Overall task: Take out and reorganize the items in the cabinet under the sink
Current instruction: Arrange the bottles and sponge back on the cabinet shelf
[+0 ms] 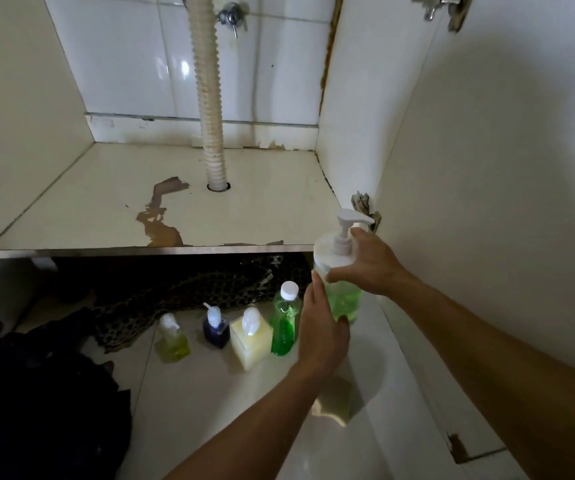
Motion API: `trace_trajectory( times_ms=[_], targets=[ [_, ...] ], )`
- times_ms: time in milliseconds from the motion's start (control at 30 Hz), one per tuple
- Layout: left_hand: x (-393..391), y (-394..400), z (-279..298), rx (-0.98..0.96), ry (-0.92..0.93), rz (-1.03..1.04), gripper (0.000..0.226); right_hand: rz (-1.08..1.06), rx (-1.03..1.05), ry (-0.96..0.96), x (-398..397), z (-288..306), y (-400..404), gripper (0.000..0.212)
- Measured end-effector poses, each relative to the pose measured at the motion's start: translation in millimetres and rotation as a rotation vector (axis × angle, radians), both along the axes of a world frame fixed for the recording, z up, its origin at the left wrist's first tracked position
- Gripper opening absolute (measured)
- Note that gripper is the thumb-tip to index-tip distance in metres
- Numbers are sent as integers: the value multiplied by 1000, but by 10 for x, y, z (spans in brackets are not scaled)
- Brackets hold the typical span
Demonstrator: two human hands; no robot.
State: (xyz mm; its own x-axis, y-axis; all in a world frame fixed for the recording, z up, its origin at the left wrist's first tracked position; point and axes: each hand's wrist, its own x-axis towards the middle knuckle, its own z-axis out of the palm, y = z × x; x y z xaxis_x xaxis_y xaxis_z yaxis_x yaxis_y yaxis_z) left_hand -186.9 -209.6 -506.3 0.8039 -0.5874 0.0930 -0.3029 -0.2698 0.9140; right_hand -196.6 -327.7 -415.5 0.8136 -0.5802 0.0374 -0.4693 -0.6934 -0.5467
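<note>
Dark cloth [37, 393]: soft, crumpled heap at far left of the hose; cut off by the frame edge.
Patterned mat [161, 299]: spotted fabric under the shelf, mostly in shadow.
Small bottles [172, 339]: clear plastic row on the tiled floor below the hose; yellow-green, dark blue, square pale yellow, tall green with screw cap.
Shelf [106, 202]: glossy white board, peeled brown patches left of the hose.
Hose [210, 98]: ribbed, cream, entering a round hole.
Left hand [320, 330]: fingers wrapped round the pump bottle's lower body, hiding its base.
Pump bottle [343, 299]: round, green liquid, white pump; held right of the hose, above the floor.
Right hand [371, 265]: fingers gripping the bottle's shoulder.
Door [487, 202]: smooth white panel, chipped lower corner.
</note>
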Motion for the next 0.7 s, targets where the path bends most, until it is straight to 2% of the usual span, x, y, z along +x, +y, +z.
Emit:
trace_trajectory(
  times_ms=[67, 233, 367, 700],
  targets=[
    [73, -14, 128, -4, -41, -16, 91, 8, -25, -28, 14, 162, -38, 63],
    [329, -55, 442, -19, -151, -28, 92, -13, -8, -170, 178, 435, -108, 60],
    [622, -136, 618, -3, -260, -26, 92, -34, 63, -257, 395, 594, -177, 54],
    [1371, -470, 596, 54, -324, -62, 99, -117, 227, -382, 1070, 505, -405, 55]
  ],
)
